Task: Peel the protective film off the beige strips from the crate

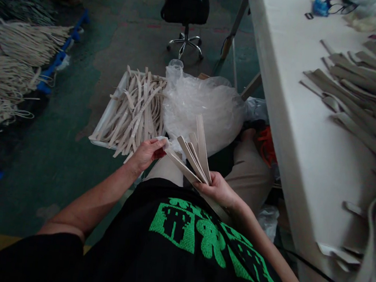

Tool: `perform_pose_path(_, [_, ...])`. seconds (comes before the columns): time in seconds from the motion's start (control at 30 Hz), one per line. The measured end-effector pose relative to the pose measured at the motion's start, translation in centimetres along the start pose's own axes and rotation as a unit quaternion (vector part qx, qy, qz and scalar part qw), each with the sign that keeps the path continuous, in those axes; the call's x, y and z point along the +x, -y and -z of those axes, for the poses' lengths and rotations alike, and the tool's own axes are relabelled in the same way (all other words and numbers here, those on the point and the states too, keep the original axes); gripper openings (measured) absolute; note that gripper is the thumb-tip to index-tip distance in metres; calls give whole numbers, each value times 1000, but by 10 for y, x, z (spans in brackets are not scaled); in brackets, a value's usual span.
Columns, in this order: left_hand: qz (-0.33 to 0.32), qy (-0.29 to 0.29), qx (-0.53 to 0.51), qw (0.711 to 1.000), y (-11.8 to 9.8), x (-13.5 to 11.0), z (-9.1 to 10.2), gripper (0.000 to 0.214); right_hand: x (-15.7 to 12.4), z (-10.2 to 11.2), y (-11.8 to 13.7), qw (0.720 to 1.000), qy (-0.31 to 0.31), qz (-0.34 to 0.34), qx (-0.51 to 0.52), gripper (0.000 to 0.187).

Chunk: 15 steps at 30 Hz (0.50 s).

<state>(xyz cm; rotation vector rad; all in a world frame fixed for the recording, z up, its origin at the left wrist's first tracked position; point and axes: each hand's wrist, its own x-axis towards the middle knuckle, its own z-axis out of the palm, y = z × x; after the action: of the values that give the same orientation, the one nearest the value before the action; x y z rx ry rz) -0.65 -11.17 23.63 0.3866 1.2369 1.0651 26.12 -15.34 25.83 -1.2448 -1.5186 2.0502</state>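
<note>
My right hand (221, 189) is closed around a fanned bunch of flat beige strips (196, 155), held over my lap with their ends pointing up and away. The fingers of my left hand (148, 154) pinch a thin whitish piece of film (164, 139) beside the end of the leftmost strip. Whether the film is fixed to that strip, I cannot tell. Beyond my left hand, a shallow white tray (109, 112) holds a heap of similar beige strips (141, 110). Right of it lies a large, full clear plastic bag (204, 107).
A white table (277, 78) runs along my right, with many beige strips (361, 95) and a blue item (320, 6) on it. Bundles of strips (31, 44) lie on a blue pallet (54, 64) at far left. A black swivel chair (185, 8) stands ahead.
</note>
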Motion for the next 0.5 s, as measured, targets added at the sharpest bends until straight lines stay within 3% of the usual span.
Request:
perform_pose_path(0.23, [-10, 3, 32, 999, 7, 3, 2, 42, 2, -6, 3, 995, -46, 16, -87, 30])
perform_pose_path(0.4, [35, 2, 14, 999, 33, -16, -20, 47, 22, -10, 10, 994, -61, 13, -86, 31])
perform_pose_path(0.5, [72, 32, -6, 997, 52, -22, -30, 54, 35, -10, 12, 994, -76, 10, -77, 39])
